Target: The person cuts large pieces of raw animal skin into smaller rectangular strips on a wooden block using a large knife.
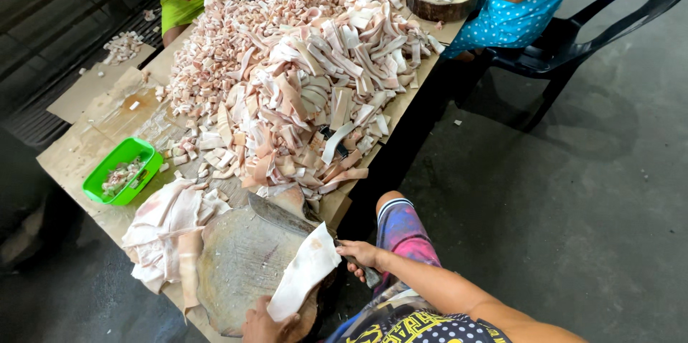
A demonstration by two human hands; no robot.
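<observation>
We press our left hand (269, 325) on the near end of a pale slab of pork skin (304, 271), fingers curled over its edge, while our right hand (358, 253) is clenched around the handle of a cleaver (283, 215). The slab lies across the round wooden chopping block (236, 264), at about three o'clock on it, with the blade resting just beyond, at twelve o'clock. More uncut sheets (165, 232) hang off the block at nine o'clock, a green basket (122, 169) sits at ten o'clock, and a big heap of cut strips (315, 92) fills the table (79, 149) ahead. To cut well, we judge it best to keep the slab flat, fingertips tucked back from the blade, and strips even. Two other people work at the far end.
</observation>
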